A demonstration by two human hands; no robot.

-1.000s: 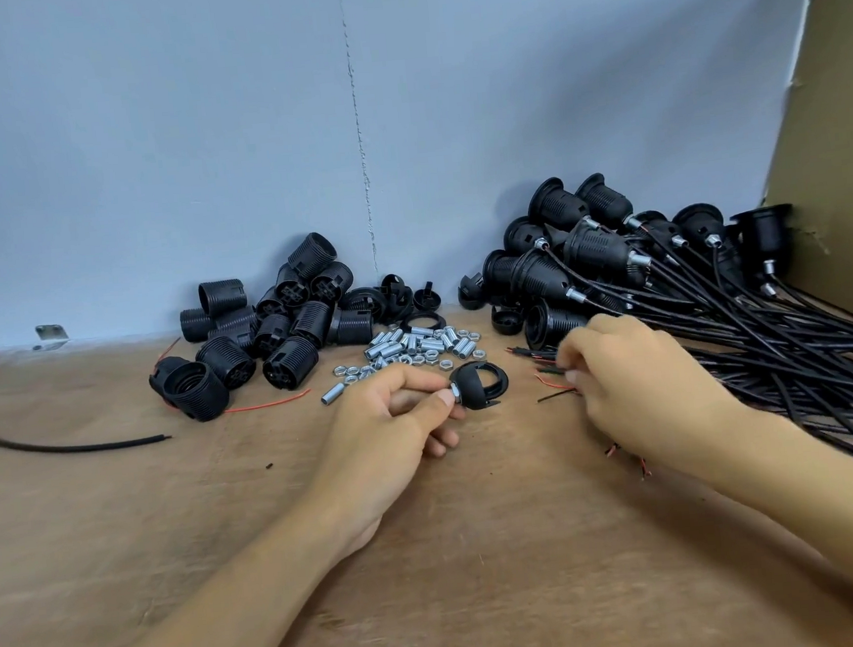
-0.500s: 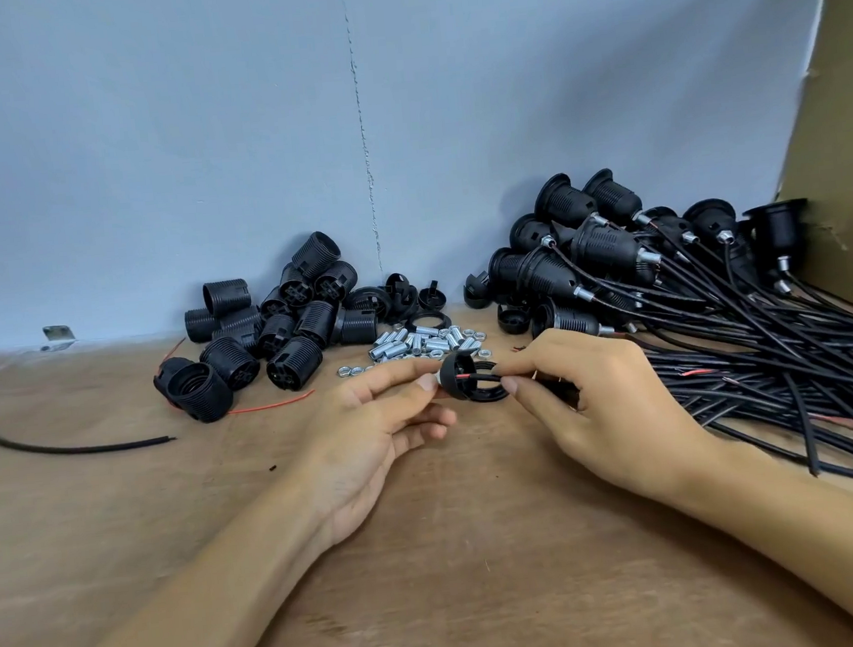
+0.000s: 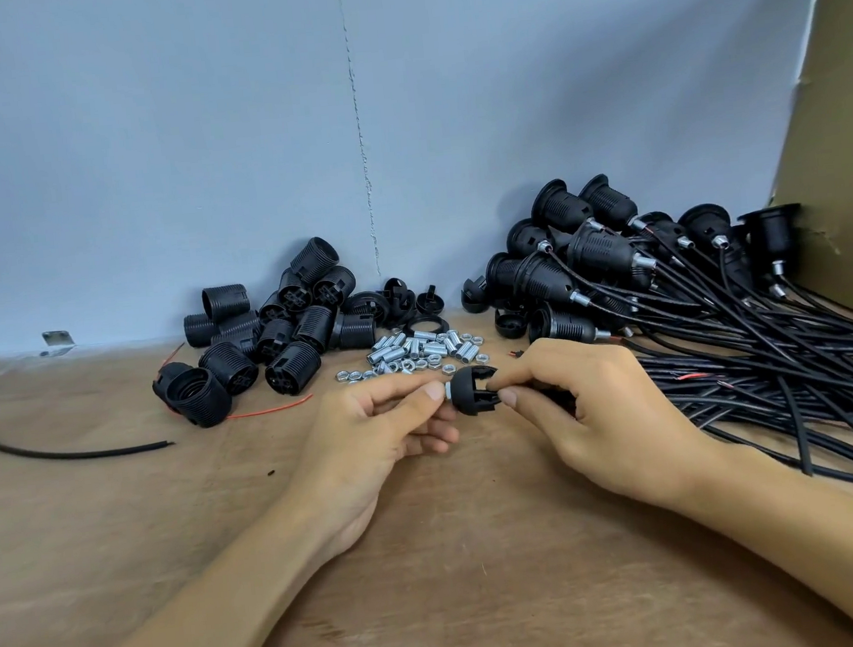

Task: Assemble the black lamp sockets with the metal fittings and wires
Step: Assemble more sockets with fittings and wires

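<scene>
A black dome-shaped socket cap (image 3: pixel 471 390) with a metal fitting on its left end is held above the wooden table between both hands. My left hand (image 3: pixel 387 430) pinches the metal fitting end with thumb and forefinger. My right hand (image 3: pixel 587 412) pinches a black wire at the cap's open right side; the wire's end is hidden by the fingers and cap. Loose metal fittings and nuts (image 3: pixel 416 352) lie just behind the hands. Unassembled black socket bodies (image 3: pixel 270 331) are piled at the back left.
A heap of assembled sockets with black wires (image 3: pixel 695 299) fills the right side, wires trailing toward the front right. A loose black cable (image 3: pixel 64 453) lies at the left. A cardboard wall (image 3: pixel 843 158) stands at the right, a blue wall behind.
My right hand left the wire heap, came over to the cap with a wire and now pinches at the cap's opening. The cap has turned so its dome faces the camera.
</scene>
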